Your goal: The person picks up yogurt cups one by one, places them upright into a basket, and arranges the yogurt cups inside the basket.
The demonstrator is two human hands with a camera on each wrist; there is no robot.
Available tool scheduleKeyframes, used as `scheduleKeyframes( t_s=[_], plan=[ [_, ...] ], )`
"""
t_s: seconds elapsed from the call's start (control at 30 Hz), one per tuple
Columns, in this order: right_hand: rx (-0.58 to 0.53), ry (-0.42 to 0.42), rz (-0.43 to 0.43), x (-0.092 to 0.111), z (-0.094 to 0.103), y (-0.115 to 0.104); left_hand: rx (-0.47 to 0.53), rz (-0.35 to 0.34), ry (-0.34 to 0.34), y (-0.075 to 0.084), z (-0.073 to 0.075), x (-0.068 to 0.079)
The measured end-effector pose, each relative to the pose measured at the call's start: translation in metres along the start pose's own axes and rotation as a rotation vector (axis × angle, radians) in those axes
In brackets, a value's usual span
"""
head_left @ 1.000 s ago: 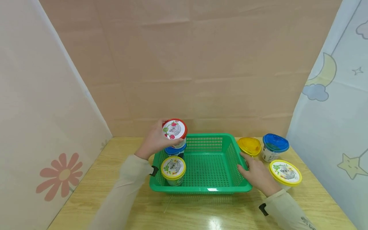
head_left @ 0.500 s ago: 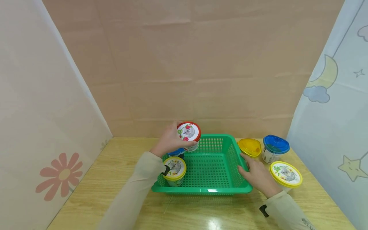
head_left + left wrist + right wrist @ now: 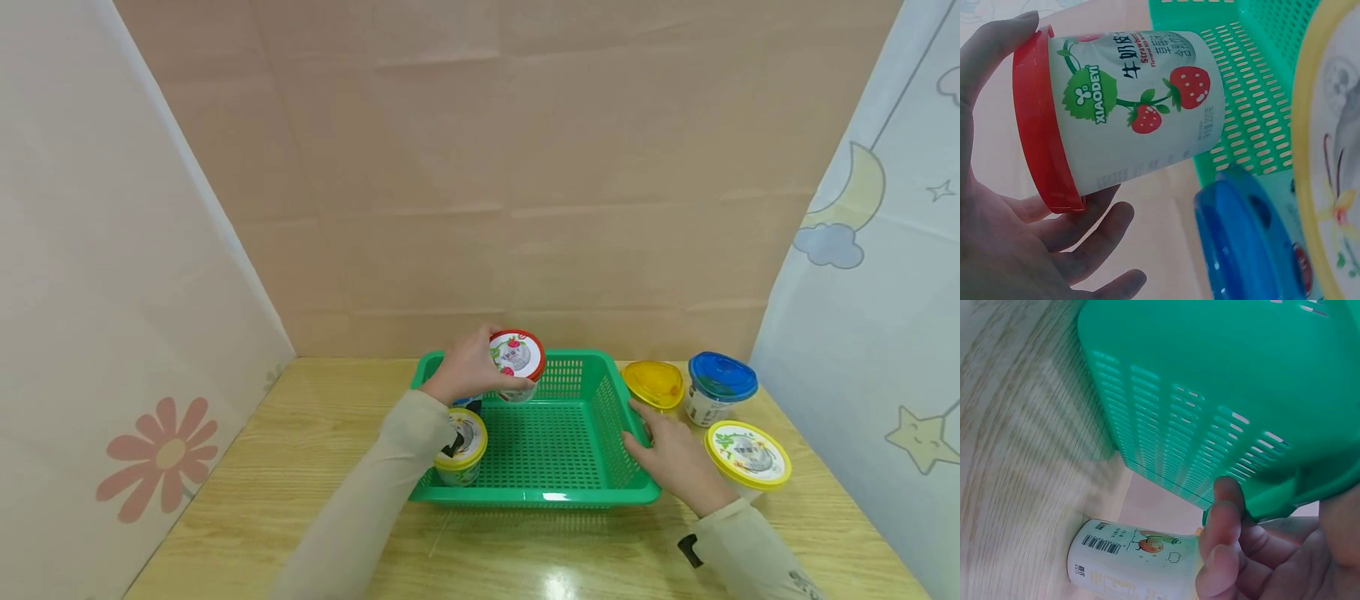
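My left hand pinches a pudding cup with a red lid between thumb and fingers, above the green plastic basket. In the left wrist view, strawberries are printed on the white side of this cup; the hand holds it by the lid's rim. Inside the basket's left part stand a yellow-lidded cup and, behind it, a blue-lidded cup, both partly covered by the left arm. My right hand grips the basket's right rim, its fingers outside the wall in the right wrist view.
Right of the basket, on the wooden table, stand a cup with a clear yellow lid, one with a blue lid and one with a printed yellow lid. A brown-papered wall rises behind, with patterned panels at both sides.
The left hand has carried the red-lidded cup rightward and slightly lower, from over the blue-lidded cup toward the basket's middle. The right hand has stayed on the rim.
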State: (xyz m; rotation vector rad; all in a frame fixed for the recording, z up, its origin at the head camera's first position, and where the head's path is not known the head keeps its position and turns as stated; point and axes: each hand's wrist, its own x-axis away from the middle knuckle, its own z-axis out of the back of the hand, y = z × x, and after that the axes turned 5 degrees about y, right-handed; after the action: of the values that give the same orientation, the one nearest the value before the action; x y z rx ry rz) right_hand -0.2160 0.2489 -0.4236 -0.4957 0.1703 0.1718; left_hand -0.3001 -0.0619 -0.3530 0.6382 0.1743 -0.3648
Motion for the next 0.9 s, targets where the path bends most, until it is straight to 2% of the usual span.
scheduleKeyframes(
  t_s=[0.23,0.63,0.9],
  plan=[
    [0.0,0.005,-0.001,0.001,0.001,0.0,0.017,0.011,-0.043,-0.002,-0.009,-0.004],
    [-0.003,0.018,0.001,-0.001,-0.001,-0.001,-0.017,0.054,-0.102,-0.011,-0.02,-0.007],
    [-0.003,0.012,-0.003,0.001,-0.001,-0.001,-0.123,0.058,-0.145,-0.013,-0.031,-0.01]
  ],
)
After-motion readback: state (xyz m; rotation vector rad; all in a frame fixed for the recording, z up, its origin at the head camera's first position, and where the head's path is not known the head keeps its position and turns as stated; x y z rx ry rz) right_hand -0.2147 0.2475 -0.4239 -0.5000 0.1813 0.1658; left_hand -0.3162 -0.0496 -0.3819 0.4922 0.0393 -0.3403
